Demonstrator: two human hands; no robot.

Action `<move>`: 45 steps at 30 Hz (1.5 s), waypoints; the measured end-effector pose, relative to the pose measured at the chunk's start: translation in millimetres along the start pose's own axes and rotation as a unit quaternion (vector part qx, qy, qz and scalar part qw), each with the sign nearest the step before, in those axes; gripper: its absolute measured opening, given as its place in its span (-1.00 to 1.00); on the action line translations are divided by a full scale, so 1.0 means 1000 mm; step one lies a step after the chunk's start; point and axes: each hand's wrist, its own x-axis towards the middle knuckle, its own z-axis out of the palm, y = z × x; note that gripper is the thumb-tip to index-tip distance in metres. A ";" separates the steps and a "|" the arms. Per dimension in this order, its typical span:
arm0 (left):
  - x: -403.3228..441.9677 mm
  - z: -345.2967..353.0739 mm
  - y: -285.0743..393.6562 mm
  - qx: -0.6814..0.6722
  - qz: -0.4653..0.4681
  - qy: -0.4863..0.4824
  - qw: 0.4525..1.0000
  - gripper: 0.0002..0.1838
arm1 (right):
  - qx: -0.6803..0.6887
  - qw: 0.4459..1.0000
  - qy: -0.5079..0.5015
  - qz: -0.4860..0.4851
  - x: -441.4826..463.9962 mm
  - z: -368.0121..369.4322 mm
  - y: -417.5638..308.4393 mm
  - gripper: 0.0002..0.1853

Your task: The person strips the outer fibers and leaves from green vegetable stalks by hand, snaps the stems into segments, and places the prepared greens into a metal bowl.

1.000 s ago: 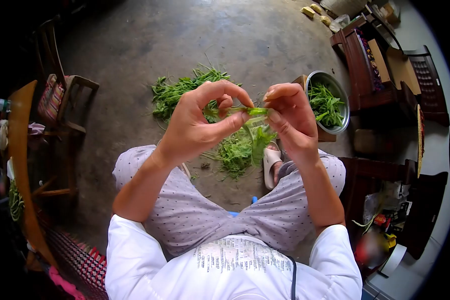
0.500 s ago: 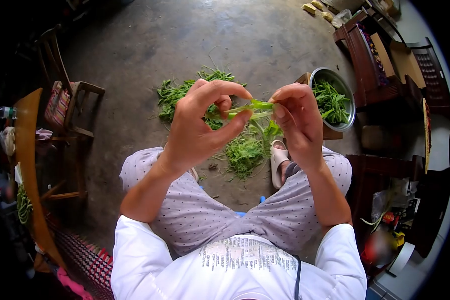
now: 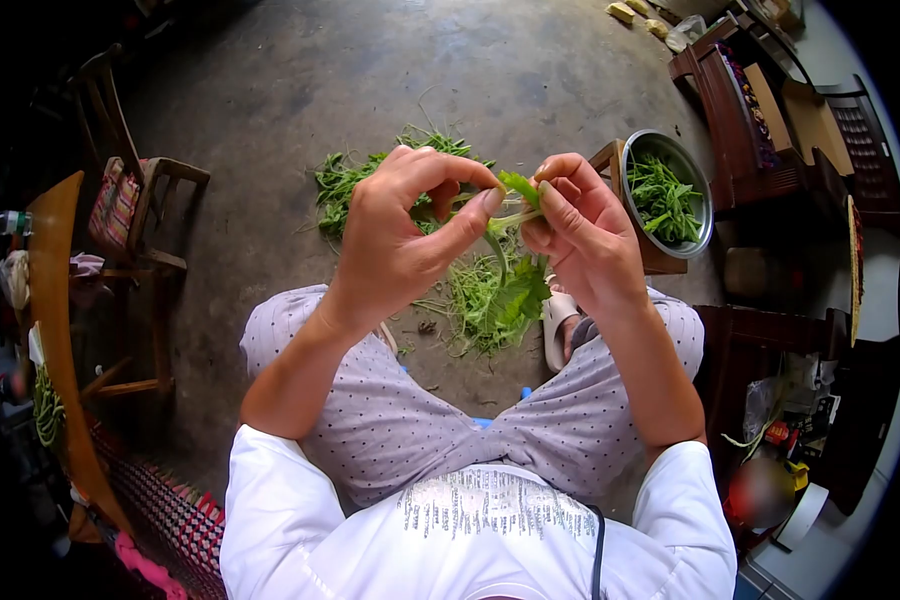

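Observation:
My left hand (image 3: 415,210) pinches a green leafy stem between thumb and forefinger. The other part of the stem (image 3: 519,187) is held by my right hand (image 3: 582,225), its thumb pressed against the bent fingers. A larger leaf (image 3: 518,298) hangs down below my hands on a curved stalk. Behind and left of my left hand lies a pile of green stems (image 3: 340,185) on the floor. Under the hanging leaf is a smaller heap of greens (image 3: 475,285). A metal basin (image 3: 704,190) with green pieces in it stands right of my right hand.
The basin rests on a wooden stool (image 3: 664,264). A wooden chair (image 3: 165,170) and a table edge (image 3: 58,300) are at the left. Dark wooden furniture (image 3: 710,110) stands at the right. My knees and a sandal (image 3: 553,335) are below my hands.
My fingertips have shifted on the stem, and my left thumb and forefinger have closed together. The hanging leaf now shows lower, over the smaller heap.

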 end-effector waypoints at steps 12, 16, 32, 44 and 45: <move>-0.002 -0.009 -0.008 -0.360 -0.162 -0.079 0.915 -0.81 | -0.231 0.968 -0.040 -0.087 -0.004 0.001 -0.010 -0.84; -0.001 -0.009 -0.013 -0.396 -0.192 -0.100 0.892 -0.79 | -0.300 0.938 -0.102 -0.143 -0.006 0.002 -0.013 -0.84; -0.001 0.006 -0.013 -0.440 -0.308 -0.154 0.829 -0.79 | -0.055 0.998 -0.013 -0.031 0.000 -0.001 0.002 -0.74; -0.004 0.012 -0.008 -0.367 -0.300 -0.182 0.861 -0.80 | 0.073 0.996 -0.031 -0.035 0.007 -0.014 0.003 -0.80; -0.003 0.012 -0.009 -0.369 -0.290 -0.184 0.863 -0.80 | 0.097 0.994 -0.037 -0.024 0.007 -0.018 0.002 -0.80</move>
